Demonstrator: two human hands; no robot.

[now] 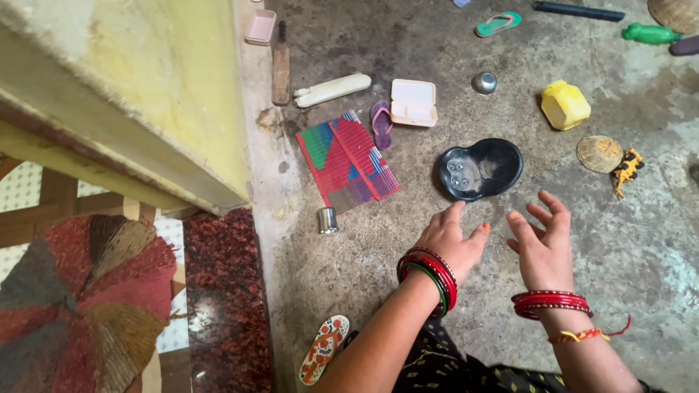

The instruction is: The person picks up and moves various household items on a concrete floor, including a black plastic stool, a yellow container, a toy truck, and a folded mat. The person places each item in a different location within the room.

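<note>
My left hand (451,240) and my right hand (542,240) hover side by side above the concrete floor, fingers spread, both empty. Red and green bangles ring both wrists. Just beyond the fingertips lies a black oval dish (482,169) with a small grey object inside it. Neither hand touches the dish.
Scattered on the floor: a woven multicoloured mat (347,161), a small steel cup (328,220), a purple sandal (381,124), a pink open box (413,102), a steel bowl (484,83), a yellow container (564,105), a small basket (599,153), a yellow toy (628,171). A yellow wall (145,87) stands at left.
</note>
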